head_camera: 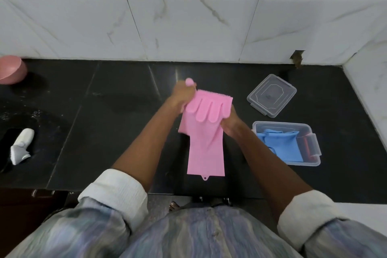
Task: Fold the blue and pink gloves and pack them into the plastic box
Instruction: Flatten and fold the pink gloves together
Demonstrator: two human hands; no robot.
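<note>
Pink silicone fills the middle of the view: the pink glove (206, 142) hangs folded over itself, its fingers doubled down toward six o'clock over the long cuff, with a row of scrubbing bristles showing along the fold at twelve o'clock. A small hanging tab sits at the cuff's lower edge. The left hand (182, 96) grips the glove at its ten o'clock corner, fingers curled round the material, and one pink fingertip of the glove pokes up above the knuckles. The right hand (231, 124) pinches the glove's edge at three o'clock, fingers curled onto it. The glove's cuff lies over the black stone tabletop (94, 132); whether it touches the surface I cannot tell.

At four o'clock from the glove, near the right wrist, stands the clear plastic box (315, 146) with the blue gloves (280, 146) folded inside it; something red shows in the box at its three o'clock side, too hidden to name. The box's clear lid (271, 95) lies flat on the tabletop at one o'clock, apart from the box. At the far nine o'clock edge a pink bowl (11, 72) sits by the tiled wall (188, 27), and lower on that side lies a white brush-like object (22, 145). No brand, label or writing can be read on anything. Both sleeves (114, 195) are rolled back, white cuffs over a streaked blue-grey fabric.
</note>
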